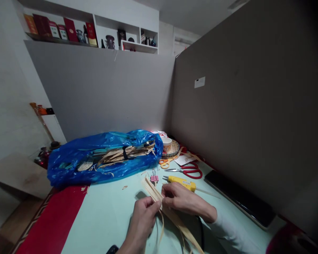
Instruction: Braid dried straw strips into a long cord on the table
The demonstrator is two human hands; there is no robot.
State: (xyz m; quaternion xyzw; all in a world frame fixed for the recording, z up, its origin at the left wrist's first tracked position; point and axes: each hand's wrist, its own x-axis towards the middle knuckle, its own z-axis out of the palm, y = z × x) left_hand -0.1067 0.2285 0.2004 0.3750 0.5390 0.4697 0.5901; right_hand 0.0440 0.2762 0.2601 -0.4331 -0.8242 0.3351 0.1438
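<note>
The left hand (142, 220) and right hand (181, 200) meet near the front edge of the pale green table surface (108, 211). Both hands pinch the strip bundle (151, 189), a flat sheaf of tan strips, with the fingertips closed on it at mid-length. The left hand grips from the left and the right hand from the right.

The bundle lies low over the table. Its long axis runs diagonally: the squared far end points away and to the left, and the loose near ends trail toward the right, where single strips curl free.

Just beyond the hands lie a pink binder clip (154, 177) and a yellow-handled tool (181, 182), its thin tip pointing right. Behind these lie red scissors (191, 172) and orange scissors (165, 162). A black flat device (241, 198) lies to the right, along the grey partition (241, 106).

Farther back, a blue plastic bag (76, 158) lies crosswise and holds more tied strips. A paper cup (166, 144) stands at its right end.
</note>
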